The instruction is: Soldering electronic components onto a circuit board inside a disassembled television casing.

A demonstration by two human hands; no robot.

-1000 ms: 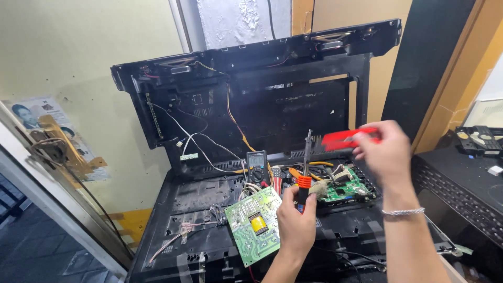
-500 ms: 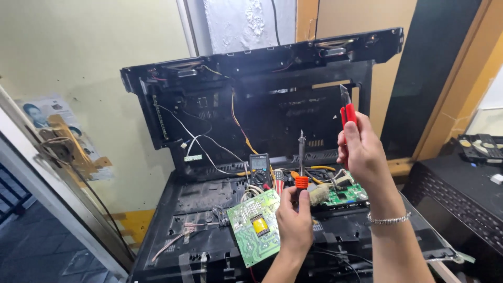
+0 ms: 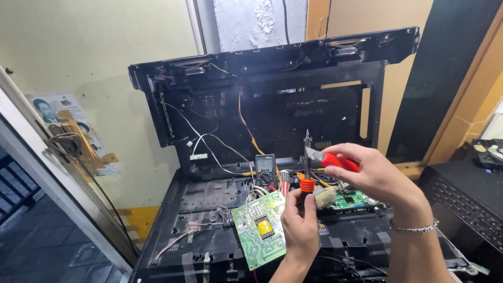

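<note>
Item: soldering iron with orange collar and dark metal shaft (image 3: 307,170). It is held upright in the left hand (image 3: 299,226), which is closed around the lower handle, thumb laid along it; the long axis runs vertically, tip uppermost, above the middle of the opened black plastic television back shell (image 3: 209,196).

Item: red-handled cutter with a short grey blade (image 3: 331,159). It is gripped in the closed right hand (image 3: 378,177); its long axis lies nearly level, and the blade is pointed leftward at the shaft of the iron, just beside it or touching it below the tip. Actual contact cannot be told. The right hand is the nearer to the tip; the left is set below, at the base.

Item: green rectangular circuit board with a yellow component (image 3: 260,230). It is propped tilted against the shell just left of the left hand.

Item: smaller green circuit board (image 3: 354,199), lying flat under the right hand, towards the shell's right edge.

Item: dark handheld multimeter with a small screen and dial (image 3: 265,170), stood at the rear edge of the shell floor, behind the iron.

Item: raised black rear panel with loose white and orange wires (image 3: 262,105), leaning against the wall.

Item: silver chain bracelet (image 3: 414,229), worn on the right wrist.
</note>
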